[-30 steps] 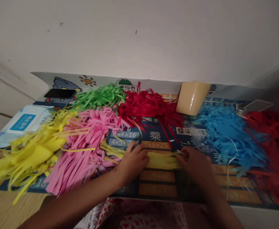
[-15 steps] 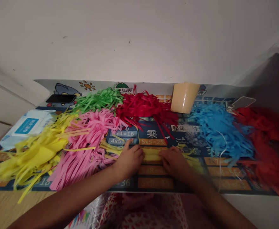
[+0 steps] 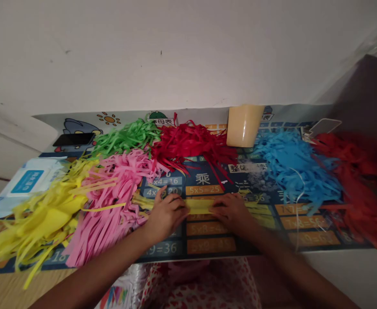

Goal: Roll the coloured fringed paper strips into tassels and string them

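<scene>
A yellow fringed paper strip (image 3: 200, 206) lies flat across the printed mat, its cut ends spreading out to both sides. My left hand (image 3: 169, 213) grips it on the left, fingers curled and thumb raised. On the right, my right hand (image 3: 229, 210) has its fingers closed over the strip. A short plain yellow band shows between the two hands. The parts under my palms are hidden. Pink fringed paper (image 3: 111, 214) lies just left of my left hand.
Yellow (image 3: 47, 214), green (image 3: 127, 136), dark red (image 3: 191, 143), blue (image 3: 299, 167) and red (image 3: 352, 184) fringe piles surround the mat (image 3: 208, 244). A yellow cup (image 3: 244, 126) stands at the back. A wipes pack (image 3: 27, 182) and a black phone (image 3: 74, 139) lie at left.
The camera view has shifted and tilted slightly. Both hands stay on the yellow strip, and the band between them looks flatter and more evenly stretched.
</scene>
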Available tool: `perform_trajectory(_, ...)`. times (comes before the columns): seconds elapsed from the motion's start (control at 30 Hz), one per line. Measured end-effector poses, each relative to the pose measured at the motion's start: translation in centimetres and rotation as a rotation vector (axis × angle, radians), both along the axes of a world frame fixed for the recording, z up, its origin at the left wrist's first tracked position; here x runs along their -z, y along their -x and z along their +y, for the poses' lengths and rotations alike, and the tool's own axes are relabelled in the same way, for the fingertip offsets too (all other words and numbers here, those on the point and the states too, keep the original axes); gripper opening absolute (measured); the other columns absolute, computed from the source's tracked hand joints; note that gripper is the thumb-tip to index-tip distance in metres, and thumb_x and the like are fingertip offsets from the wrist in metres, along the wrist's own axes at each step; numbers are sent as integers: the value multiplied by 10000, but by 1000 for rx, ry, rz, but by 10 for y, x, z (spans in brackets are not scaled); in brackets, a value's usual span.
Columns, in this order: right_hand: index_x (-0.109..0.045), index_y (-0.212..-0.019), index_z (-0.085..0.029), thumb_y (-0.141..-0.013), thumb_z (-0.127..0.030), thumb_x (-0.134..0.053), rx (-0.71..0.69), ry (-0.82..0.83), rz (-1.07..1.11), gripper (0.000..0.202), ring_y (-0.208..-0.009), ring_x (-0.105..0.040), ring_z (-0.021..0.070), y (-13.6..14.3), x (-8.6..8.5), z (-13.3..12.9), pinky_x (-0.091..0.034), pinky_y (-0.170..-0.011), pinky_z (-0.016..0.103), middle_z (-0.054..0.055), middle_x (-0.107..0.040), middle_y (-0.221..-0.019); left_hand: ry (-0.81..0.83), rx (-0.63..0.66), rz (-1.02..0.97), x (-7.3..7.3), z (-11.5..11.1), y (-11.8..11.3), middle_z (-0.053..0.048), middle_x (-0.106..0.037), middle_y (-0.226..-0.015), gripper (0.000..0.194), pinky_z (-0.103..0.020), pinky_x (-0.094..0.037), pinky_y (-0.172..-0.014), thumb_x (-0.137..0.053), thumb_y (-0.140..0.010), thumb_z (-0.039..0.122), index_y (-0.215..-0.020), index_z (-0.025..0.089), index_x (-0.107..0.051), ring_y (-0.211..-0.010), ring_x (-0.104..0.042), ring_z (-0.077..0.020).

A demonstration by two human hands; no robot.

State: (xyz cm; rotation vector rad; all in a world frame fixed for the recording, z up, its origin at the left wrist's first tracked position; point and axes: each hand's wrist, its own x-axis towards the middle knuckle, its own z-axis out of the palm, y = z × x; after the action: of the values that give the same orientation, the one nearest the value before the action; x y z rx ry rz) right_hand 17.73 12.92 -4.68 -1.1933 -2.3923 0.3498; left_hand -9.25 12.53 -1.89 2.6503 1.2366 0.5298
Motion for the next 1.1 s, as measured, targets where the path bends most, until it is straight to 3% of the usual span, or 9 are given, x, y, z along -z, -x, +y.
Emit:
perform_trajectory(0.17,-691,-708,-223,-879,-280,-655,190,169,-8,184,-807,-554,169,9,-5,9,-291,-741,338,-11,-676,-832,150,-114,9,-6,13,-4,-5,-697,-807,246,-457,-281,-966,-521,-944,282,-801,242,-717,-884,-568,-194)
perform_trajectory(0.37,-648,-648,-206,-830,-304,-690,274,182,-92,211,-778,-542,190,17,-4,16,-270,-705,333,-1,-658,-775,152,-187,43,-1,24,-12,-15,-648,-666,298,-415,-312,-839,-565,-886,291,-614,197,-644,-798,-552,-203)
perform_trajectory(0.6,-623,-621,-200,-816,-298,-690,308,199,-122,228,-762,-549,194,22,-5,20,-268,-694,325,0,-639,-723,130,-195,101,4,26,-14,-23,-646,-675,257,-418,-321,-815,-597,-855,279,-613,196,-622,-806,-551,-218)
perform_trajectory(0.7,-616,-670,-196,-810,-270,-683,340,193,-105,173,-745,-554,182,15,-7,21,-288,-690,317,-5,-628,-718,78,-205,100,3,25,-14,-30,-663,-773,116,-420,-338,-840,-602,-852,240,-757,206,-659,-846,-553,-222)
perform_trajectory(0.77,-640,-753,-198,-811,-258,-684,358,107,-94,94,-786,-564,193,6,-11,17,-307,-720,329,9,-647,-778,-8,-140,105,2,22,-13,-26,-675,-890,96,-458,-312,-934,-601,-851,178,-866,241,-672,-933,-551,-229)
perform_trajectory(0.87,-681,-932,-257,-859,-238,-659,160,-109,-147,79,-980,-558,240,-6,-18,6,-288,-890,407,20,-692,-988,-123,17,178,-2,15,-13,-7,-677,-1000,170,-519,-206,-1054,-596,-854,129,-891,276,-672,-1051,-522,-243)
perform_trajectory(0.97,-659,-1030,-267,-919,-143,-574,-113,-229,-238,187,-1080,-536,237,-9,-17,-2,-205,-1011,463,7,-704,-1057,-104,58,264,-7,9,-17,-15,-671,-978,143,-521,-159,-1104,-544,-888,155,-920,237,-657,-1083,-510,-250)
perform_trajectory(1.03,-650,-1012,-236,-935,-108,-534,-174,-279,-231,189,-1063,-544,217,-6,-13,0,-206,-1020,449,6,-713,-1011,-76,40,291,-9,7,-22,-25,-665,-933,139,-527,-144,-1119,-511,-912,211,-908,214,-649,-1077,-511,-258)
perform_trajectory(1.1,-650,-948,-234,-946,-122,-526,-150,-293,-184,167,-1011,-556,194,-3,-11,6,-217,-1012,433,-11,-716,-945,-64,22,280,-9,7,-25,-32,-665,-907,153,-535,-149,-1118,-523,-916,299,-899,208,-645,-1051,-518,-259)
